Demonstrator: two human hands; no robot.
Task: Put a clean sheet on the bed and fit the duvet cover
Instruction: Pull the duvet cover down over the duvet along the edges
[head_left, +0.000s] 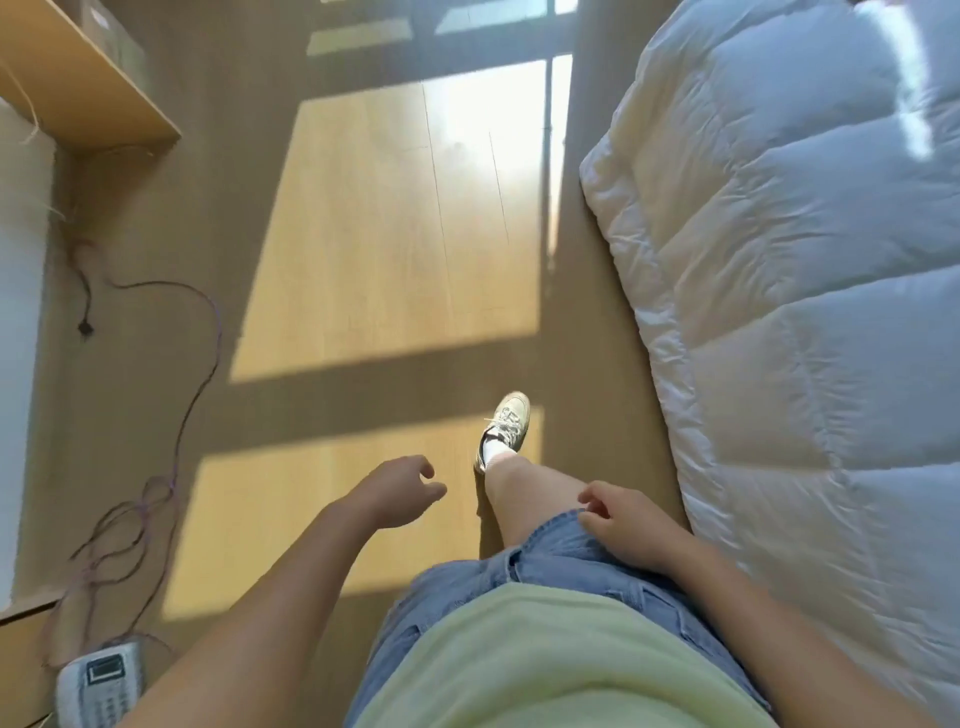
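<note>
Head view showed the person on the wooden floor (389, 234) just beside the duvet (805, 312), one shoe (506, 423) set forward. No sheet or cover was in sight, so I judged this a fetching step, and the next move called for finding the clean linen and taking hold of it. The duvet lay to their right, white, quilted in puffy panels, uncovered, its edge rumpled. Whether a bed lay beneath I could not tell. The left hand (395, 491) hung on the side away from the duvet, fingers (428, 492) loosely curled on nothing. The right hand (623, 525), nearer the duvet, rested by the denim shorts (545, 551), equally empty. A cable (202, 338) trailed well apart from the duvet.
</note>
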